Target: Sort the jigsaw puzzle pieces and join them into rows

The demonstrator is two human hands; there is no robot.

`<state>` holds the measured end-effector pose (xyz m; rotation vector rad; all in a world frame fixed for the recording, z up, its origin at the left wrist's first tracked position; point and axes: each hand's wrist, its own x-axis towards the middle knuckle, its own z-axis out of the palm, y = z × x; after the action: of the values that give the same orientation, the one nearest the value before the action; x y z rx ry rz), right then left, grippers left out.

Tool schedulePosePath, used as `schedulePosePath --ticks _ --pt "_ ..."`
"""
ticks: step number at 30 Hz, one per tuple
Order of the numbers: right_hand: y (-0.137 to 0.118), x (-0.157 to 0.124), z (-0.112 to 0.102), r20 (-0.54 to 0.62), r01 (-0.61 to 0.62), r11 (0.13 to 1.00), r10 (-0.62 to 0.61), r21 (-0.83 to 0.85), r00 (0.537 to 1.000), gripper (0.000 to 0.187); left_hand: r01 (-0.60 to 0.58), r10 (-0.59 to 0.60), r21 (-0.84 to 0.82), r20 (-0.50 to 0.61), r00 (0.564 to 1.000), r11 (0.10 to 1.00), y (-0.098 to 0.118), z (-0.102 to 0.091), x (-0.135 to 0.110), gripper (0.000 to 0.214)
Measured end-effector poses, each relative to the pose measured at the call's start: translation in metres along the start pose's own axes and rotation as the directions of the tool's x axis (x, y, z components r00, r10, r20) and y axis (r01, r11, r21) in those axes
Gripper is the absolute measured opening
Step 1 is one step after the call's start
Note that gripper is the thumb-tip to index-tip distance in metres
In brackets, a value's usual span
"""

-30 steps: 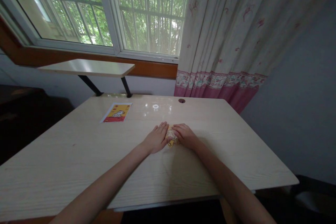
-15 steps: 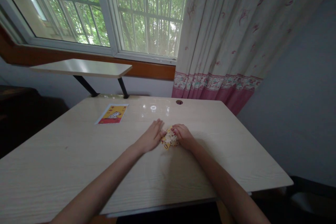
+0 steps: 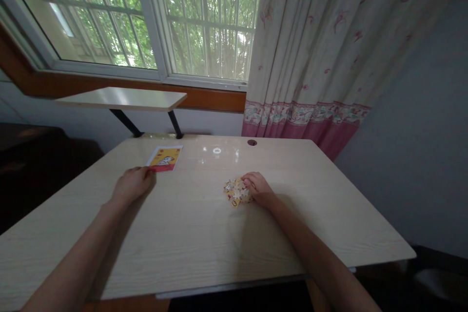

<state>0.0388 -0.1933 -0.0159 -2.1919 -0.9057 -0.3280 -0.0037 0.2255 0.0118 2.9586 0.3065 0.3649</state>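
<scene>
A small heap of jigsaw puzzle pieces (image 3: 237, 194), pale with some yellow and red, lies on the middle of the desk. My right hand (image 3: 260, 190) is at the heap's right side, fingers bent and closed on pieces at its edge. To the left, my left hand (image 3: 132, 184) has its fingertips at the lower left corner of a picture card (image 3: 164, 160). The thumb and fingers look pinched on that corner, though the grip is partly hidden. The card is yellow and red with a white cartoon animal and lies flat.
The pale wooden desk (image 3: 190, 234) has a round cable hole (image 3: 252, 142) near its back edge. A raised shelf (image 3: 127, 97) on black supports stands at the back left. Behind are a barred window (image 3: 208, 24) and a long curtain (image 3: 292, 83).
My left hand has left the puzzle heap and moved left to the picture card's corner. My right hand stays at the heap. The view has shifted slightly.
</scene>
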Motion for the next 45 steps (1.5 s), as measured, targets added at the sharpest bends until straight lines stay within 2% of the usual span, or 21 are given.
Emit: schedulePosePath --ticks 2,5,10,14,17,20,25,36,45 --pt "-0.001 0.0 -0.001 0.01 -0.002 1.0 0.002 -0.007 1.0 0.025 -0.049 0.049 0.069 0.014 0.999 0.996 0.009 0.005 0.001 0.035" --pt "-0.001 0.0 0.0 0.015 -0.003 1.0 0.004 -0.019 1.0 0.026 -0.157 0.154 0.057 0.052 0.987 0.986 0.035 0.014 0.003 0.036" --pt "-0.003 -0.001 -0.002 0.039 0.029 0.999 -0.027 -0.041 0.999 0.026 -0.359 0.359 -0.014 0.058 0.931 0.933 0.102 0.025 0.001 0.039" --pt "-0.016 -0.001 -0.006 0.138 0.142 0.983 -0.125 -0.118 0.983 0.036 -0.383 0.385 -0.04 0.062 0.921 0.923 0.155 0.028 -0.003 0.034" --pt "-0.028 0.001 -0.003 0.224 0.196 0.959 -0.149 -0.204 0.963 0.052 -0.352 0.354 -0.047 0.062 0.933 0.935 0.178 0.028 -0.006 0.032" --pt "-0.032 0.004 0.002 0.315 0.196 0.945 -0.108 -0.262 0.943 0.059 -0.361 0.363 -0.043 0.06 0.93 0.932 0.184 0.029 -0.011 0.032" --pt "-0.031 0.006 0.005 0.427 0.189 0.951 -0.069 -0.244 0.902 0.057 -0.392 0.393 -0.045 0.035 0.919 0.919 0.182 0.034 -0.019 0.035" --pt "-0.036 -0.01 -0.005 0.381 0.192 0.967 -0.116 -0.168 0.917 0.05 -0.454 0.458 -0.104 0.024 0.888 0.885 0.18 0.039 -0.027 0.037" --pt "-0.038 -0.014 -0.011 0.359 0.194 0.977 -0.153 -0.082 0.921 0.048 -0.435 0.441 -0.131 0.019 0.897 0.891 0.184 0.039 -0.031 0.032"
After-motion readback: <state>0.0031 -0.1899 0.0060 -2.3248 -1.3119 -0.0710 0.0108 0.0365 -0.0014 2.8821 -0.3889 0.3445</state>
